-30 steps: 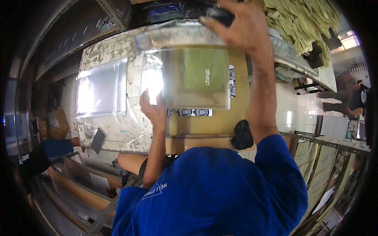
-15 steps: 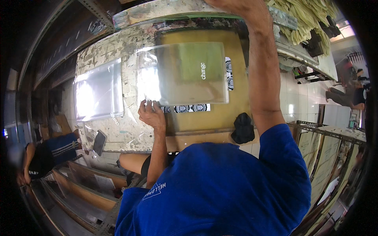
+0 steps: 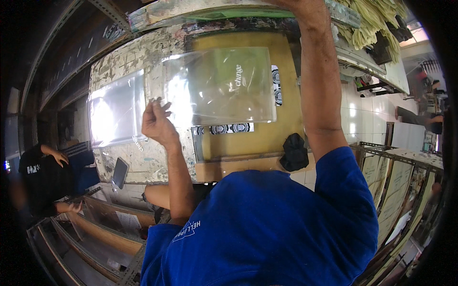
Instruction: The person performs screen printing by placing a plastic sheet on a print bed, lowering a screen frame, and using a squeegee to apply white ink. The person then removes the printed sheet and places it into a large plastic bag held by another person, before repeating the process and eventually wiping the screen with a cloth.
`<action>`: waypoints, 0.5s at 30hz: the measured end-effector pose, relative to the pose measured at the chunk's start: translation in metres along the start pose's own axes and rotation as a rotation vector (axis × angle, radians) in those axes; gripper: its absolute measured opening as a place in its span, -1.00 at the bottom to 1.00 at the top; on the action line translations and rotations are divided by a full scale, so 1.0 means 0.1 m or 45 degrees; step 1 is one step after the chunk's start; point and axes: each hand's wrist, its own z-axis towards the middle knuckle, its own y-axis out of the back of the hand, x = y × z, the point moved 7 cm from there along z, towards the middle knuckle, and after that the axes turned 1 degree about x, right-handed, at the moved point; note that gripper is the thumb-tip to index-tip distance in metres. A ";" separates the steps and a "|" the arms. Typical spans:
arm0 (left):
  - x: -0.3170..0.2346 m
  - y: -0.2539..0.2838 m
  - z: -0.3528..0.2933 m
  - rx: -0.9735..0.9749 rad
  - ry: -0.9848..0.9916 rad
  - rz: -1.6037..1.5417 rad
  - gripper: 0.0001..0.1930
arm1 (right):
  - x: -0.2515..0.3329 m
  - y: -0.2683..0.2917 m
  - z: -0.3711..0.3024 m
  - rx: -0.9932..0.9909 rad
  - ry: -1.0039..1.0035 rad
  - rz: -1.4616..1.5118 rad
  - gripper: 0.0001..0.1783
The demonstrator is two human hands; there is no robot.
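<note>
A clear plastic bag (image 3: 229,107) with white lettering lies rippled over a yellowish screen-printing frame (image 3: 281,138), its left part reaching past the frame. My left hand (image 3: 160,123) is raised beside the bag's left edge. Its fingers are bent and apart, with nothing visible between them. My right arm stretches to the far side of the table, where the right hand (image 3: 301,5) is cut off by the upper edge and its fingers are hidden. Black-and-white patterned strips (image 3: 231,128) stick out from under the bag along its near and right sides.
Another clear plastic bag (image 3: 117,112) lies on the paint-stained table (image 3: 157,164) at left, near a phone (image 3: 120,172). A black cloth bundle (image 3: 294,152) sits on the frame's near right corner. Racks flank me. A person in black (image 3: 45,174) is at far left.
My left hand has come off the bag's near left corner and moved left and away from me. The bag has rippled and its lettering has tilted. The person at left has moved.
</note>
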 end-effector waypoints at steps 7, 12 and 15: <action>-0.15 0.58 0.49 -0.132 -0.121 -0.009 -0.77 | -0.02 0.02 0.01 -0.171 0.125 0.029 -0.52; -0.26 0.90 0.59 -0.233 -0.216 0.121 -0.75 | 0.04 0.05 0.00 -0.202 0.138 -0.036 -0.52; -0.22 1.12 0.62 -0.279 -0.224 0.153 -0.74 | 0.04 0.03 0.00 -0.257 0.177 -0.062 -0.53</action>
